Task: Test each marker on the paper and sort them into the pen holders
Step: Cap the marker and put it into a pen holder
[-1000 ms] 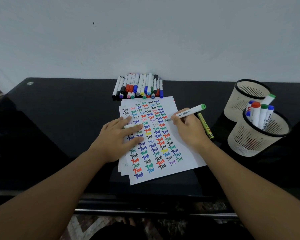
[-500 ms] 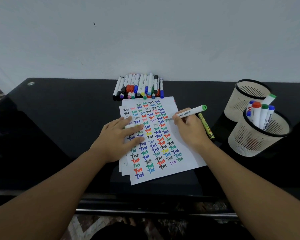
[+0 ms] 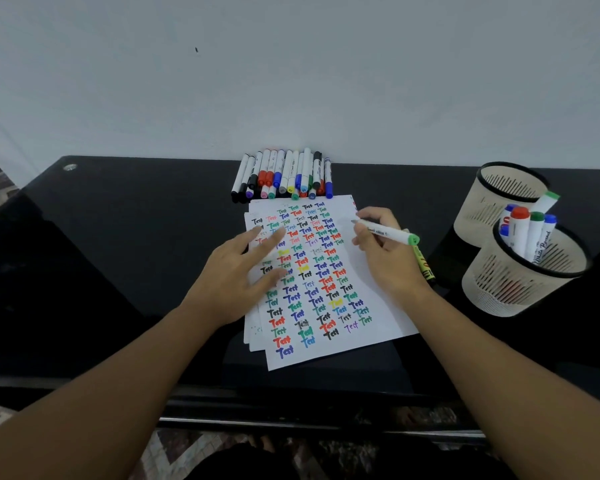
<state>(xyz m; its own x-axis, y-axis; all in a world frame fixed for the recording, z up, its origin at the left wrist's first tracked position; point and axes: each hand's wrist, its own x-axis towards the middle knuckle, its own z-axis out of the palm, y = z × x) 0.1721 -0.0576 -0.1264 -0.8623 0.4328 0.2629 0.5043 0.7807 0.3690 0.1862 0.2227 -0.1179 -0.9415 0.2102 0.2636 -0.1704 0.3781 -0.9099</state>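
Right hand (image 3: 385, 251), gripping the marker (image 3: 387, 233), has lifted its tip; left hand (image 3: 238, 271) stays flat on paper (image 3: 371, 306).

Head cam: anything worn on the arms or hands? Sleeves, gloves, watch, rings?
Nothing visible. Both forearms are bare up to the frame's edge, no sleeves in view. The left hand and right hand carry no gloves, and no watch, band or ring shows on the visible sides.
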